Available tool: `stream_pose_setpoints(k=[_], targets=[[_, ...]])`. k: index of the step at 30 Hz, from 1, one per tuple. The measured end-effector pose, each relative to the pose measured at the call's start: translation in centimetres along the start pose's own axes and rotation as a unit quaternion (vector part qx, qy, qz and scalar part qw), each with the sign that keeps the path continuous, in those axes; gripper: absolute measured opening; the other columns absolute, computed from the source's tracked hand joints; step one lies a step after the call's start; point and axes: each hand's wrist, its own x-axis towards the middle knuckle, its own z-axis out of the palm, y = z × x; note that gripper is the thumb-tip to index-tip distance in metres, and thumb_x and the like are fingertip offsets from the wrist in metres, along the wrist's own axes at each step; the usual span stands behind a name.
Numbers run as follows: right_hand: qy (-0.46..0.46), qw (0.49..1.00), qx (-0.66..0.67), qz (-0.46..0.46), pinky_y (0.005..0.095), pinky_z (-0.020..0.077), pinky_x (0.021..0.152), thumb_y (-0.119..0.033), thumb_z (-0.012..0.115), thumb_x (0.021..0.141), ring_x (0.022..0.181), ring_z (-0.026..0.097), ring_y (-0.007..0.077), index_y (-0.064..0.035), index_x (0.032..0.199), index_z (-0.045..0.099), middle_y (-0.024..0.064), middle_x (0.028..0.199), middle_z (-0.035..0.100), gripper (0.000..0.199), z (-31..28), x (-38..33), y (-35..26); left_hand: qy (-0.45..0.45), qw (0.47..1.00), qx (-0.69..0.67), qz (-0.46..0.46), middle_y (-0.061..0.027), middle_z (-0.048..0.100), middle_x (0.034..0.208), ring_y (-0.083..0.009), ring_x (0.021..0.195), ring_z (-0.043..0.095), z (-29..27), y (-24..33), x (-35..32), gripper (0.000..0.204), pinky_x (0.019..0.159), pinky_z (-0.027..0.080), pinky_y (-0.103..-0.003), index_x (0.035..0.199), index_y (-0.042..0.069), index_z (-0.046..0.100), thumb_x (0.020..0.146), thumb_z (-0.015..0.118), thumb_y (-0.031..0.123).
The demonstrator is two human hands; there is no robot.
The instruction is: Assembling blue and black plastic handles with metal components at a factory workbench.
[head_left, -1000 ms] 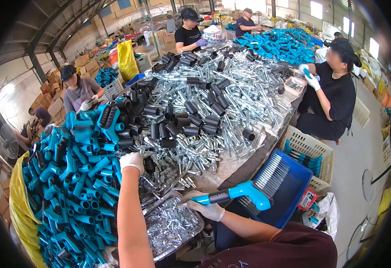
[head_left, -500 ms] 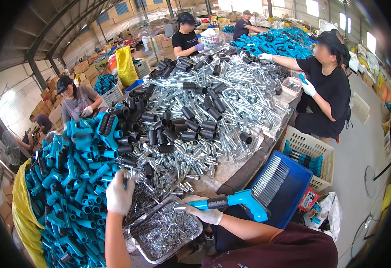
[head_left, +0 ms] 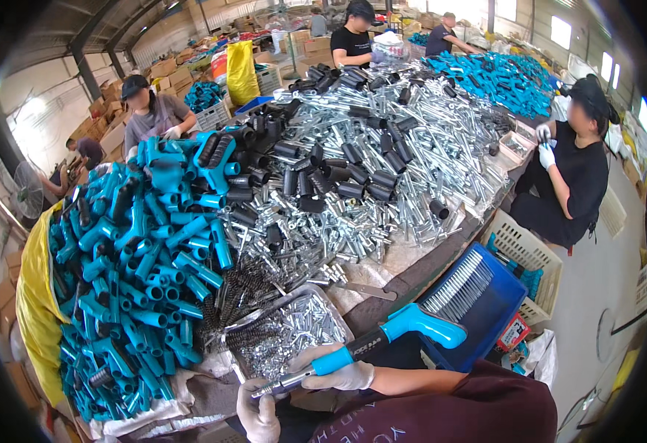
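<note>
I hold a teal tool (head_left: 334, 359) with a pistol-shaped handle, a black sleeve and a silver barrel, slanting from lower left to upper right. My right hand (head_left: 344, 375), in a white glove, is closed around its lower teal part. My left hand (head_left: 259, 413), also gloved, pinches the barrel's silver end with its thumb and fingers. Just beyond both hands is a metal tray (head_left: 344, 319) of small silver parts. Dark springs (head_left: 253, 284) are heaped by the tray's far side. What lies inside the barrel is hidden.
Teal handles (head_left: 139, 273) pile up at left. Silver rods (head_left: 442, 140) and black sleeves (head_left: 349, 190) cover the table's middle. At right stand a blue bin (head_left: 512, 284) with a row of silver rods and a cream crate (head_left: 545, 244). Several co-workers sit around the table.
My left hand has come down and nearer from above the springs to the barrel's end. The tool now tilts more, its silver barrel showing longer. The view has shifted.
</note>
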Motion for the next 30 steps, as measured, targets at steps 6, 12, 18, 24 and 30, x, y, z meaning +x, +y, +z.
stream_pose_setpoints(k=[6, 12, 18, 24, 30], targets=[[-0.002, 0.999, -0.041, -0.006, 0.0299, 0.0487, 0.087, -0.016, 0.072, 0.087, 0.097, 0.064, 0.0151, 0.0022, 0.112, 0.066, 0.0092, 0.105, 0.068, 0.031, 1.0, -0.9, -1.1, -0.105, 0.968, 0.225, 0.030, -0.0097, 0.062, 0.093, -0.0142, 0.079, 0.061, -0.8, 2.7, 0.0, 0.024, 0.073, 0.050, -0.026, 0.105, -0.003, 0.057, 0.081, 0.057, -0.001], [-0.019, 0.987, -0.145, -0.063, 0.0339, 0.0524, 0.083, -0.005, 0.077, 0.076, 0.095, 0.067, 0.0245, 0.0013, 0.103, 0.070, 0.0135, 0.100, 0.070, 0.029, 1.1, -1.4, -3.4, -0.227, 0.951, 0.192, -0.080, -0.0094, 0.059, 0.061, -0.0167, 0.055, 0.061, 0.1, 6.4, 0.9, 0.021, 0.051, 0.049, -0.028, 0.097, -0.005, 0.060, 0.096, 0.048, 0.013], [-0.048, 0.980, -0.178, -0.070, 0.0328, 0.0533, 0.080, -0.005, 0.077, 0.076, 0.091, 0.068, 0.0204, 0.0003, 0.104, 0.070, 0.0111, 0.099, 0.070, 0.029, 2.3, -1.1, -4.8, -0.279, 0.937, 0.155, -0.144, -0.0122, 0.064, 0.070, -0.0194, 0.061, 0.065, -2.1, 6.0, 1.4, 0.018, 0.057, 0.051, -0.030, 0.100, -0.003, 0.059, 0.089, 0.061, 0.010], [0.047, 0.991, 0.090, 0.090, 0.0244, 0.0530, 0.076, -0.010, 0.070, 0.087, 0.084, 0.066, 0.0114, 0.0026, 0.115, 0.065, 0.0083, 0.095, 0.071, 0.031, 2.7, -1.7, -4.1, -0.231, 0.931, 0.256, 0.122, -0.0152, 0.066, 0.088, -0.0249, 0.077, 0.069, 0.0, 7.1, 1.4, 0.035, 0.070, 0.053, -0.033, 0.108, -0.001, 0.056, 0.078, 0.072, 0.005], [0.056, 0.997, 0.028, 0.054, 0.0249, 0.0536, 0.076, -0.009, 0.069, 0.089, 0.084, 0.065, 0.0103, 0.0033, 0.116, 0.064, 0.0084, 0.097, 0.070, 0.030, 2.2, -1.8, -4.9, -0.231, 0.931, 0.283, 0.001, -0.0185, 0.066, 0.090, -0.0266, 0.075, 0.068, 1.3, 8.4, 1.3, 0.022, 0.066, 0.052, -0.033, 0.102, -0.003, 0.058, 0.081, 0.065, 0.002]])
